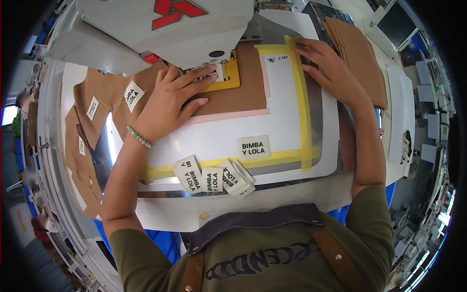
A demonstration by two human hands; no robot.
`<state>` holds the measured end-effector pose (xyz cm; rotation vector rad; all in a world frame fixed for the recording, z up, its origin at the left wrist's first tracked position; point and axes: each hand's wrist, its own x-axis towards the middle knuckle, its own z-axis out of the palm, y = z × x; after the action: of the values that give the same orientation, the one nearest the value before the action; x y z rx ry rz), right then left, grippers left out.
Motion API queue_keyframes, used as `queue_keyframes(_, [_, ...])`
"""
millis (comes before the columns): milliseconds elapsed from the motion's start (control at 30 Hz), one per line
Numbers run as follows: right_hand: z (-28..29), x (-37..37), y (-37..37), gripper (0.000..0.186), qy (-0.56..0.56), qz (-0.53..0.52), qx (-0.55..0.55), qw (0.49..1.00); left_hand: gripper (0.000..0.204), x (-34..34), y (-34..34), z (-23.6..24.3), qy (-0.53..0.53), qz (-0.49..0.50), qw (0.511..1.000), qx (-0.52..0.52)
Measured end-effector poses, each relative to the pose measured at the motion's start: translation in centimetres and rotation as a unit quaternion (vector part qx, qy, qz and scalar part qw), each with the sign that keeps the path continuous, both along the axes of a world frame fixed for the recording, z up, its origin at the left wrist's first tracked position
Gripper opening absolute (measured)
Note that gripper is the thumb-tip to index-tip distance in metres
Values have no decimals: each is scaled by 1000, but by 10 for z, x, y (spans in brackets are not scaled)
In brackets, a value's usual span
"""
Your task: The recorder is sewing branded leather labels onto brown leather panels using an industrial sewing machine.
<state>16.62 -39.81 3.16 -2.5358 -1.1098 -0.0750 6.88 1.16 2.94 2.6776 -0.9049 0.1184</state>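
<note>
My left hand (pixel 168 100) lies under the sewing machine head (pixel 160 36). Its fingers are spread, and the fingertips rest on a white printed label (pixel 218 74) inside a yellow frame (pixel 235 73). Beneath the frame is a brown fabric panel (pixel 249 95), bordered by pink strips (pixel 228 116) on a white template (pixel 219 138). My right hand (pixel 327 68) is at the template's far right corner, fingers stretched out over the yellow tape (pixel 302 112). One loose label (pixel 253 147) lies on the template. Near its front edge sits an overlapping pile of labels (pixel 237 179).
Brown pieces with labels sewn on, joined by threads (pixel 90 109), hang over the table's left side. A stack of brown panels (pixel 357 58) lies at the far right, with a dark-screened monitor (pixel 399 22) beyond it. The pale table edge (pixel 170 211) runs before me.
</note>
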Motion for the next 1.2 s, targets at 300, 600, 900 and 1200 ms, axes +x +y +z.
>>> queue_keyframes(300, [-3, 1, -2, 47, -20, 2, 5, 1000, 43, 2, -1, 5, -1, -6, 1000, 17])
queue_keyframes(600, [0, 0, -2, 50, 2, 7, -14, 1000, 46, 3, 0, 8, -8, -14, 999, 32])
queue_keyframes(900, [-4, 4, -4, 38, 35, -17, 43, 998, 47, 5, -2, 7, -37, -22, 999, 27])
queue_keyframes(1200, [-12, 5, -12, 29, -45, -10, 80, 996, 45, 26, 5, -2, -1, -21, 1000, -18])
